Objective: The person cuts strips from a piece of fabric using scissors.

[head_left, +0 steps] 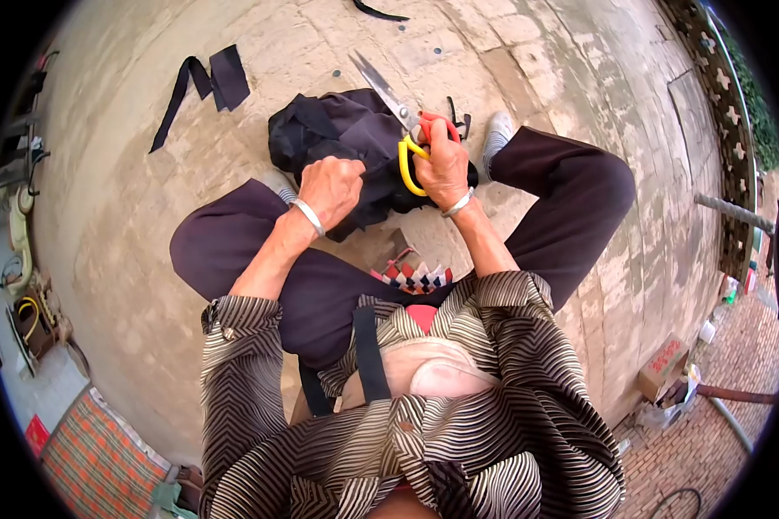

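Scissors (pixel 403 112) with one yellow and one red handle are in my right hand (pixel 444 166), its fingers wrapped round the handles. Their blades are parted slightly and point up and to the left, above a heap of dark cloth (pixel 368 121). My left hand (pixel 331 192) is closed in a fist on the near left side of that heap, gripping some of the cloth. The heap lies crumpled on the paving between my bent legs. Both wrists wear silver bangles.
Cut dark strips (pixel 228 78) lie on the paving (pixel 104 216) at the upper left, and another black strip (pixel 379 10) at the top. A cardboard box (pixel 664 368) stands far right. An orange checked cloth (pixel 104 458) is at the lower left.
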The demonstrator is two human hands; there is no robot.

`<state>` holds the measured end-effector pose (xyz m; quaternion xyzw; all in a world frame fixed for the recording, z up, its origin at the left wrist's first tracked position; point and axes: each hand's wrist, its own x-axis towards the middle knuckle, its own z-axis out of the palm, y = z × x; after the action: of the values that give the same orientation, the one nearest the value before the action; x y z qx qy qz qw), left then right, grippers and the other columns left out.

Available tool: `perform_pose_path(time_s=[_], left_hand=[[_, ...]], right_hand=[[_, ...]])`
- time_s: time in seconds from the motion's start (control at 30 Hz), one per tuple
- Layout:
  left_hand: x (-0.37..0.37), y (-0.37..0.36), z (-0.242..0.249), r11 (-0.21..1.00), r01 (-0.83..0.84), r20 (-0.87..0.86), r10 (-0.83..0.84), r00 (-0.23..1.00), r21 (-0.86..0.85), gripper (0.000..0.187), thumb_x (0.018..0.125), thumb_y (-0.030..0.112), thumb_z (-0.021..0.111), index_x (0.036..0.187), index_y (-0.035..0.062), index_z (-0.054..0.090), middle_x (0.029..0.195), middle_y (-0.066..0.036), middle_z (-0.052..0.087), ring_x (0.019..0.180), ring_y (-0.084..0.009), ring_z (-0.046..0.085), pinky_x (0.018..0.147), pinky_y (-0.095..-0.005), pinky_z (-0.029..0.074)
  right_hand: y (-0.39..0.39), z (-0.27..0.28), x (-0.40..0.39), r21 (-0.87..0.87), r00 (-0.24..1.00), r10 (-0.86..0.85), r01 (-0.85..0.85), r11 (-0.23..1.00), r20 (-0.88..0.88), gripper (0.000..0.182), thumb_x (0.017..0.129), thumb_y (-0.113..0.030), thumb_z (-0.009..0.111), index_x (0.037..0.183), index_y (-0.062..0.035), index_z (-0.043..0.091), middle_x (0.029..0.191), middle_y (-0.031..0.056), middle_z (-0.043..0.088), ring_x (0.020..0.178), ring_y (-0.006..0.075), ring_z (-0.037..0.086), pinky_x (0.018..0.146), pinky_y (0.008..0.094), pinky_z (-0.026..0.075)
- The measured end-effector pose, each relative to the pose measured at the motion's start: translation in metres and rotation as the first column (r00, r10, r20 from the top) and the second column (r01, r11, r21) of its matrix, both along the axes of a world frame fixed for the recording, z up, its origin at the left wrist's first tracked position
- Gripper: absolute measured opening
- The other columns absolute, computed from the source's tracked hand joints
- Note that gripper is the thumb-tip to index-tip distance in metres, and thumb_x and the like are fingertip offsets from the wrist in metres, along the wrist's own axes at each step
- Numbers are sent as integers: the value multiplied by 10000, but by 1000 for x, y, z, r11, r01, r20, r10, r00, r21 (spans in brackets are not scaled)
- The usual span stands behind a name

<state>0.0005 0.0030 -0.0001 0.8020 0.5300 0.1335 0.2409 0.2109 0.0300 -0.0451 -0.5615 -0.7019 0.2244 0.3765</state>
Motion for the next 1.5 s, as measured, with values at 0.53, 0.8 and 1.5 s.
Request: perform_pose_path(time_s=[0.53,0.8,1.5], left_hand=[[33,-37,20,964,186,313,-239,919,189,101,681,1,534,635,37,451,594,-112,475,521,-321,525,467,-415,412],[10,-17,22,990,-128,569,140,810,-61,107,742,-1,494,753,-37,594,614,-150,536,525,-270,555,516,-335,427],[-15,14,-18,907,27,752,332,569,-421,189,728,63,557,820,-95,603,873,-164,650,917,-187,611,867,-290,451]], right_hand=[[-7,-17,10,-149,953,-45,93,984,299,328,755,-20,573,1069,-93,513,764,152,639,722,376,636,600,477,487],[20,-52,65,-292,886,-460,456,841,59,168,798,-72,598,937,-11,525,784,251,601,775,437,603,677,475,461],[27,2,69,-463,292,-425,-73,884,-857,374,667,114,528,1009,-37,540,851,12,532,737,117,535,678,197,446]])
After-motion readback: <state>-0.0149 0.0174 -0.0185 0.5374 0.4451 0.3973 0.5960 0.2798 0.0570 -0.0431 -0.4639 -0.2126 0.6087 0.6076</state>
